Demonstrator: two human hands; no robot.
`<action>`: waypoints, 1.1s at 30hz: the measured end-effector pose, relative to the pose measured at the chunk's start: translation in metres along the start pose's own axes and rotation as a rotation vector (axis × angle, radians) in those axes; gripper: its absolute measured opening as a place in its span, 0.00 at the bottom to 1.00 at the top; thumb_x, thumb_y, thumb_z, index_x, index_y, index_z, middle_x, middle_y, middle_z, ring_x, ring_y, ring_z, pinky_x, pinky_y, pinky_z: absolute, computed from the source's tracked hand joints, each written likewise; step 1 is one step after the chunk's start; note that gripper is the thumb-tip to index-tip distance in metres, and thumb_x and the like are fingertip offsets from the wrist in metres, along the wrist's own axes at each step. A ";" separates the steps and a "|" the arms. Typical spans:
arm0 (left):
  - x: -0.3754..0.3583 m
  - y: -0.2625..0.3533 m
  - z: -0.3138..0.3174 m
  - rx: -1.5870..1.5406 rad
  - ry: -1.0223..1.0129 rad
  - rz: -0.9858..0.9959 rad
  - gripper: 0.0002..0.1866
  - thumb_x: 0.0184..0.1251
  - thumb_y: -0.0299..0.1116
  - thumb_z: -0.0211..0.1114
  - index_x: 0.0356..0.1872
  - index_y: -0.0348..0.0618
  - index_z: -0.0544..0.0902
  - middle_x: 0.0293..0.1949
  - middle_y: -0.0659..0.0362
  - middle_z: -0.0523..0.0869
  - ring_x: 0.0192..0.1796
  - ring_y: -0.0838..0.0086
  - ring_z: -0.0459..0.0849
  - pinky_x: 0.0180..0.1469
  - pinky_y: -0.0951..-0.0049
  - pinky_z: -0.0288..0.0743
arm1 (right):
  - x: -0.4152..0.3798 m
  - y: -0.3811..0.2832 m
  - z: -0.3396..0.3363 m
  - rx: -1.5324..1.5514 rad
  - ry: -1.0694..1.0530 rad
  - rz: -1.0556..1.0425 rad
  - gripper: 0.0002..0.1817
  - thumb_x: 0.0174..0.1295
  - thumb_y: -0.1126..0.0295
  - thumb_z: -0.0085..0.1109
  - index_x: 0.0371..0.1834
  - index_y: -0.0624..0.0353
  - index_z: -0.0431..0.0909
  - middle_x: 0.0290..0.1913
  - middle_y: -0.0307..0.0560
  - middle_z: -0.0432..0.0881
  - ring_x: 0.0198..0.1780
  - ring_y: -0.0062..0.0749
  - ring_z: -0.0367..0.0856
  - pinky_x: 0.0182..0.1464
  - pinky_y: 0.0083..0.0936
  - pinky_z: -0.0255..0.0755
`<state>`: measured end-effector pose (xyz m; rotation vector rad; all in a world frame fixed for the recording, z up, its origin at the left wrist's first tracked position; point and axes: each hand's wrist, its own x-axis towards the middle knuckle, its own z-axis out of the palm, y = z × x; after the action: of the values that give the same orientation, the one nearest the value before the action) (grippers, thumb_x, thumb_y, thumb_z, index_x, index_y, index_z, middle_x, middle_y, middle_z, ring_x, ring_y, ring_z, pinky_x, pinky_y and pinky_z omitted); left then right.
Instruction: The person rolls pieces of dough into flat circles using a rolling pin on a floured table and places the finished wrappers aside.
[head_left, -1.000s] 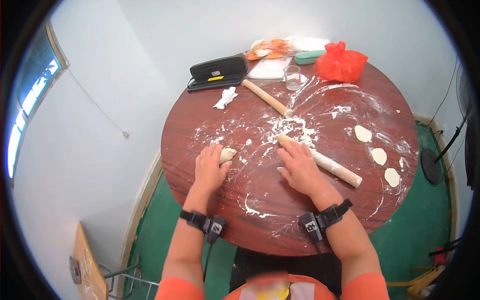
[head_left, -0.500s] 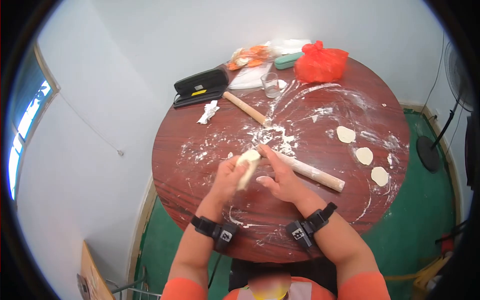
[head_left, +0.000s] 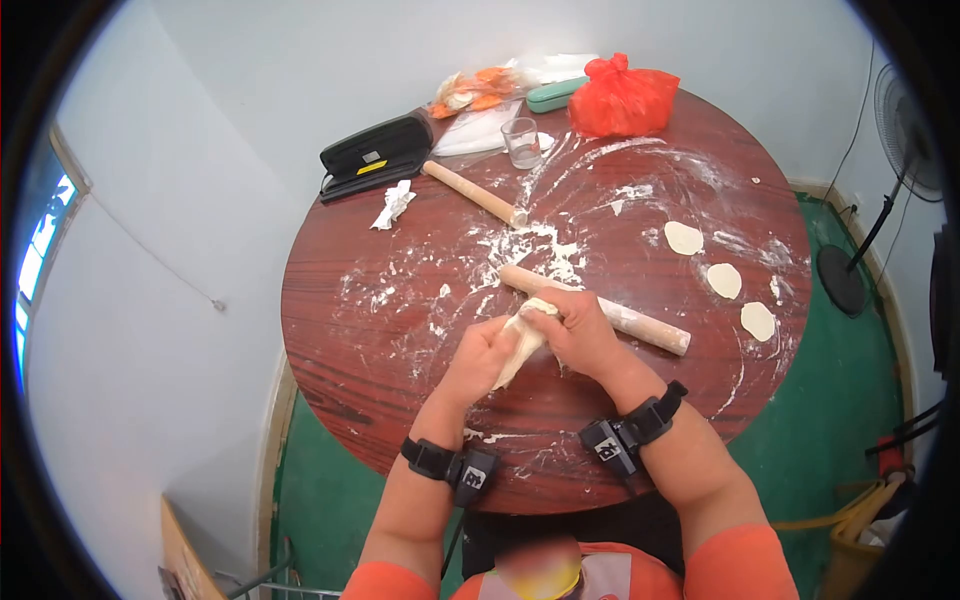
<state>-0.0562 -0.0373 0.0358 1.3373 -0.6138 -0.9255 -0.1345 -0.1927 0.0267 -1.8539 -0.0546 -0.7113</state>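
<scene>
A pale, elongated piece of dough (head_left: 521,350) is held between both hands above the near half of the table. My left hand (head_left: 484,358) is closed around its lower left side. With fingers and thumb, my right hand (head_left: 582,330) grips the upper end, partly hiding it. Just beyond the right hand lies a wooden rolling pin (head_left: 640,325), slanting across the table. A second rolling pin (head_left: 470,191) rests farther back to the left. At the right, three flat dough rounds lie in a row, the middle dough round (head_left: 724,281) among them.
Flour (head_left: 545,250) is scattered over the round wooden table (head_left: 350,370). Along its back stand an open black case (head_left: 375,158), a glass (head_left: 521,143), a green case (head_left: 556,95) and a red plastic bag (head_left: 624,97). A crumpled tissue (head_left: 393,205) lies at left; a fan (head_left: 850,270) stands at right.
My right hand has closed from an open pose onto the upper end of the dough. Both hands have moved slightly right, and the view has shifted a little.
</scene>
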 end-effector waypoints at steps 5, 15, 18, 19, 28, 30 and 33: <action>-0.005 0.004 0.015 0.694 0.212 0.371 0.12 0.62 0.30 0.59 0.44 0.37 0.79 0.30 0.63 0.81 0.32 0.84 0.75 0.34 0.81 0.70 | 0.001 0.010 0.004 0.255 -0.059 0.101 0.08 0.62 0.71 0.56 0.35 0.64 0.81 0.27 0.43 0.82 0.27 0.25 0.79 0.32 0.27 0.73; -0.003 0.006 -0.025 0.425 0.063 0.064 0.12 0.71 0.34 0.55 0.45 0.35 0.80 0.31 0.67 0.79 0.34 0.86 0.73 0.33 0.79 0.68 | 0.004 -0.027 -0.007 -0.449 -0.155 -0.290 0.39 0.43 0.72 0.71 0.63 0.57 0.66 0.56 0.54 0.76 0.59 0.47 0.73 0.60 0.36 0.69; -0.002 0.001 -0.022 0.330 0.027 0.110 0.12 0.72 0.34 0.54 0.44 0.36 0.80 0.30 0.68 0.78 0.33 0.87 0.72 0.33 0.81 0.67 | 0.002 -0.021 0.000 -0.623 -0.214 -0.457 0.32 0.42 0.72 0.70 0.55 0.55 0.72 0.50 0.49 0.78 0.58 0.45 0.73 0.57 0.36 0.70; -0.001 -0.002 -0.022 0.338 0.005 0.142 0.12 0.71 0.34 0.54 0.43 0.36 0.81 0.29 0.68 0.78 0.32 0.86 0.71 0.33 0.79 0.67 | 0.002 -0.017 0.001 -0.620 -0.216 -0.452 0.32 0.42 0.72 0.70 0.55 0.55 0.72 0.50 0.49 0.78 0.58 0.45 0.73 0.57 0.36 0.70; -0.008 0.009 -0.015 0.616 -0.038 0.122 0.11 0.63 0.32 0.62 0.42 0.37 0.81 0.31 0.65 0.81 0.32 0.83 0.75 0.35 0.78 0.71 | -0.004 -0.007 -0.002 -0.563 -0.271 -0.323 0.06 0.50 0.70 0.61 0.25 0.57 0.73 0.28 0.45 0.79 0.34 0.44 0.80 0.34 0.38 0.72; -0.010 0.009 -0.015 0.642 -0.012 0.200 0.11 0.61 0.31 0.64 0.41 0.37 0.82 0.29 0.64 0.81 0.31 0.81 0.75 0.35 0.77 0.71 | -0.006 -0.006 -0.002 -0.373 -0.317 -0.119 0.04 0.52 0.72 0.59 0.26 0.60 0.75 0.26 0.48 0.78 0.31 0.41 0.80 0.33 0.33 0.72; -0.012 0.012 -0.015 0.749 -0.053 0.227 0.11 0.59 0.28 0.63 0.42 0.37 0.81 0.28 0.62 0.82 0.30 0.80 0.76 0.35 0.76 0.72 | -0.001 -0.018 -0.009 -0.122 -0.458 0.265 0.05 0.55 0.72 0.58 0.27 0.63 0.78 0.25 0.47 0.81 0.29 0.36 0.79 0.35 0.30 0.73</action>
<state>-0.0469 -0.0195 0.0468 1.8500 -1.2010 -0.5543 -0.1452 -0.1929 0.0430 -2.0611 -0.0604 -0.1016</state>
